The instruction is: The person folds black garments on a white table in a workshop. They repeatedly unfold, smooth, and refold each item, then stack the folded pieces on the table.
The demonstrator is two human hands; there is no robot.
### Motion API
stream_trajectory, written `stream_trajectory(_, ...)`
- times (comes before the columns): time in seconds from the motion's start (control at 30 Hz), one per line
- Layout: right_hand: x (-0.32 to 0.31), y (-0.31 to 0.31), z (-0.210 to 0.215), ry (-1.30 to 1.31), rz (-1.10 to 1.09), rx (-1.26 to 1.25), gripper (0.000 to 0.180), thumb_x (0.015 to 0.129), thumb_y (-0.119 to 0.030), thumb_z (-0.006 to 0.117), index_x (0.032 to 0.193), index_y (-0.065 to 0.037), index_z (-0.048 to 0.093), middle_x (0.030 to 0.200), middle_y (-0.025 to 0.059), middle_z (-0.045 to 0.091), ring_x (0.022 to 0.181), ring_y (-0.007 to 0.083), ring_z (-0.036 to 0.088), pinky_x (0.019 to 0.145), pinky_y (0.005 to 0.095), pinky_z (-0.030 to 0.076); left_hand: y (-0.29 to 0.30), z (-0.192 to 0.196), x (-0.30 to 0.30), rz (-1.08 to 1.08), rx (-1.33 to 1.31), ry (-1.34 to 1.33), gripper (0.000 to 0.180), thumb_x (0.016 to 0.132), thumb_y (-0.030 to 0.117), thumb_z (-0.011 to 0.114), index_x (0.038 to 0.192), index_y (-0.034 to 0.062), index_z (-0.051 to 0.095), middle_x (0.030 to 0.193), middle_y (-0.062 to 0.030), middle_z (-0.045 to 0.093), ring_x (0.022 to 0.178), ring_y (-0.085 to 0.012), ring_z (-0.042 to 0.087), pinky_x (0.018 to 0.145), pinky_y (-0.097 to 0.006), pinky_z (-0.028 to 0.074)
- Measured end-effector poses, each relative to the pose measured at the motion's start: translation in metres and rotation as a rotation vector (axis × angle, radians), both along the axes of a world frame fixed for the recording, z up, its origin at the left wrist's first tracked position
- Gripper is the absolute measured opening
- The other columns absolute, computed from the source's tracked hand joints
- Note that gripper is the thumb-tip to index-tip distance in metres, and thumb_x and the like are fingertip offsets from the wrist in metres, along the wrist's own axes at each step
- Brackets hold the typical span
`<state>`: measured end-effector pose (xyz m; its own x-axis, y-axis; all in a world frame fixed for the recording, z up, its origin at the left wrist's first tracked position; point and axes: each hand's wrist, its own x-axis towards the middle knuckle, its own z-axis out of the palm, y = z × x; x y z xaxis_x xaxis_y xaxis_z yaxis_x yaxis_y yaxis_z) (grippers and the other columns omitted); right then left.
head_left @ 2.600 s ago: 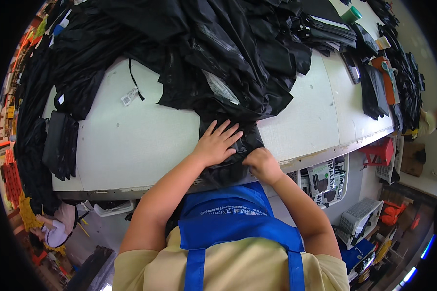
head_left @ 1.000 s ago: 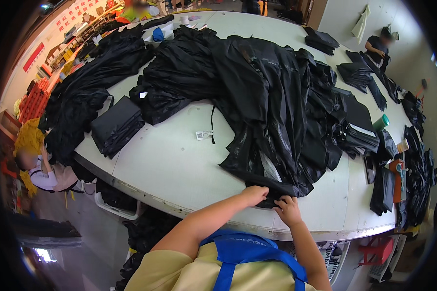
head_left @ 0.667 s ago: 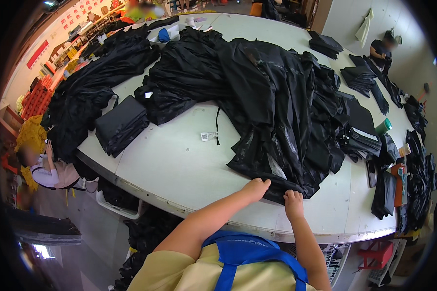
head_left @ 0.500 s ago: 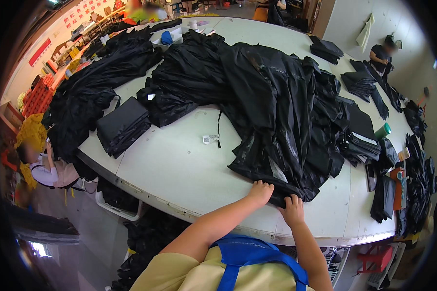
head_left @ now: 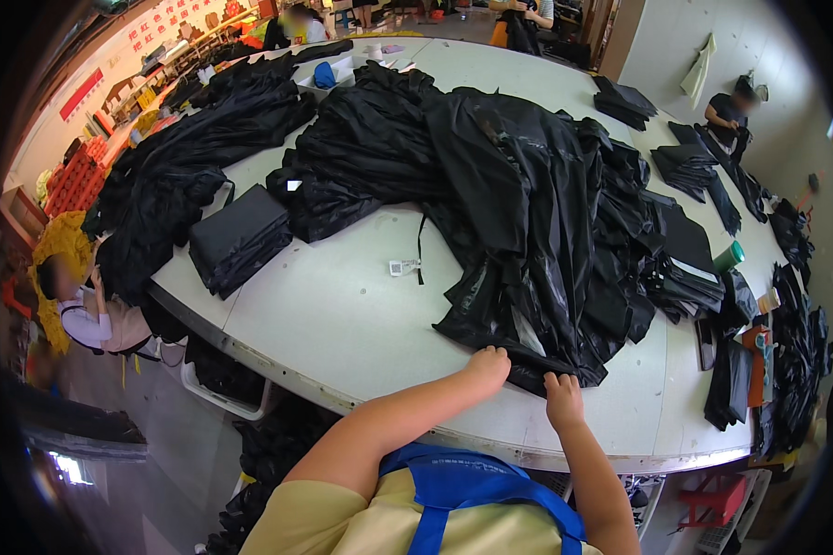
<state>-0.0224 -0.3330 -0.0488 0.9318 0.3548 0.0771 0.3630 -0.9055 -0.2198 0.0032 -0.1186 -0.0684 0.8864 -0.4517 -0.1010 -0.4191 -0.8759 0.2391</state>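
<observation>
A glossy black garment (head_left: 518,208) lies stretched across the pale worktable, its near end reaching toward me. My left hand (head_left: 488,366) grips its near edge with curled fingers. A short way to the right, my right hand (head_left: 564,398) pinches the same edge, and the cloth runs between the two hands. Other crumpled black garments (head_left: 351,153) lie up against it on the left. On the bare tabletop left of the cloth is a white tag (head_left: 402,267) beside a thin black cord (head_left: 422,242).
A folded black stack (head_left: 239,236) sits left on the table (head_left: 324,305). To the right are more folded black pieces (head_left: 684,264), a green cylinder (head_left: 729,256) and an orange box (head_left: 760,365). Co-workers stand at the far right and far left. A white bin (head_left: 222,384) stands below the table's edge.
My left hand has shifted slightly left along the edge, widening the gap to my right hand. The garment's near edge has moved little. In the background, people have changed position.
</observation>
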Motion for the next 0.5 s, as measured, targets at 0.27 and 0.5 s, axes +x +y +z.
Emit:
stream_trajectory(0.27, 0.014, 0.009, -0.001, 0.122, -0.055, 0.003, 0.024, 0.085, -0.013, 0.059, 0.108, -0.009, 0.06, 0.103, 0.0167, 0.057, 0.096, 0.0349, 0.055, 0.082, 0.0427, 0.048, 0.013, 0.006, 0.013, -0.114, 0.052, -0.213, 0.012, 0.083, 0.019, 0.055, 0.091, 0.01, 0.059, 0.08, -0.008, 0.062, 0.077, -0.0218, 0.063, 0.072, -0.034, 0.042)
stream_trajectory(0.5, 0.001, 0.0, 0.012, -0.039, 0.099, -0.056, 0.049, 0.072, -0.03, 0.074, 0.113, -0.006, 0.06, 0.105, 0.0138, 0.057, 0.104, 0.0327, 0.051, 0.092, 0.0416, 0.043, 0.019, 0.009, 0.0, -0.177, 0.163, -0.342, 0.022, 0.084, 0.022, 0.058, 0.1, 0.0078, 0.063, 0.079, -0.0031, 0.059, 0.076, -0.0198, 0.06, 0.075, -0.034, 0.037)
